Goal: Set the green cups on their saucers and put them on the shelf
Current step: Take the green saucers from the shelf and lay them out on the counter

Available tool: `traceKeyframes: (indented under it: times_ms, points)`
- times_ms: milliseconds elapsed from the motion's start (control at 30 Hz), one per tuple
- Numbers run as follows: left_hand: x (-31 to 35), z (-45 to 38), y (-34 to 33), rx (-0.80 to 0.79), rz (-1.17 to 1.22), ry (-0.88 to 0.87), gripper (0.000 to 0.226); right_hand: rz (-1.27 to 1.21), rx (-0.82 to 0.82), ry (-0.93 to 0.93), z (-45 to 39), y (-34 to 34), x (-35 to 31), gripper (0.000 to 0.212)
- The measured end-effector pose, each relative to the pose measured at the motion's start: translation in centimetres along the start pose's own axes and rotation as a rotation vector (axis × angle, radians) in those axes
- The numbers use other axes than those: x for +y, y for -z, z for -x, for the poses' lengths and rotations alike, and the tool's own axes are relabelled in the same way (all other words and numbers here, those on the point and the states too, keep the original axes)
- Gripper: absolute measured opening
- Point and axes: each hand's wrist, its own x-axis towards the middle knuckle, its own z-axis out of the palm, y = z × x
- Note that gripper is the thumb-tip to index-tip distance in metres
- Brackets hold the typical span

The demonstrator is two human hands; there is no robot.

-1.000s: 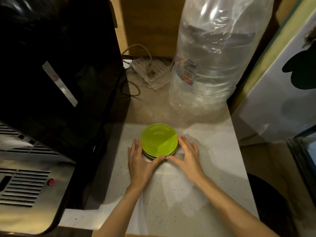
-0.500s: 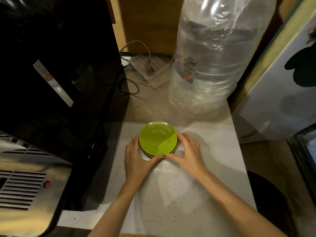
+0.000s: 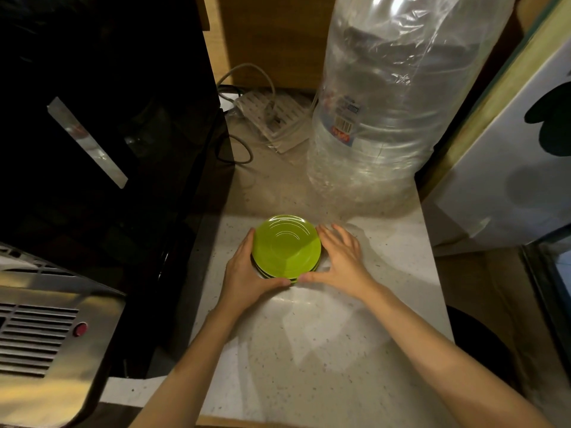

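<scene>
A stack of bright green saucers [image 3: 286, 246] sits on the speckled white counter [image 3: 309, 344], near its middle. My left hand [image 3: 247, 273] cups the stack's left edge, thumb against the front rim. On the right side, my right hand [image 3: 343, 261] presses its thumb to the front rim while its fingers lie spread flat on the counter beside the stack. The top saucer looks shifted slightly off the ones under it. No green cups are in view.
A big clear plastic water bottle [image 3: 386, 112] stands behind the saucers at the back right. A black appliance [image 3: 102, 134] with a steel front [image 3: 46, 344] walls off the left. A power strip and cables [image 3: 272, 118] lie at the back. A white panel [image 3: 506, 168] borders the right.
Both hands have closed in on the saucer stack; the left hand's fingers have curled around its left edge, and the stack has slid slightly away from me.
</scene>
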Motion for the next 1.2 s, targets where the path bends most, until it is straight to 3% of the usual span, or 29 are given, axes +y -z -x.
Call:
traceKeyframes:
  times_ms: [267,633,1200]
  points:
    - [0.6,1.5,0.1,0.010,0.009,-0.031,0.119,0.021,0.072,0.023,1.9,0.1,0.1,0.129]
    - [-0.5,9.5,0.6,0.030,-0.008,0.002,0.126,-0.025,0.154,0.063,9.4,-2.6,-1.8,0.119]
    - [-2.1,12.9,0.8,-0.008,-0.106,-0.048,0.123,0.048,0.050,0.029,12.3,-5.0,-3.0,0.125]
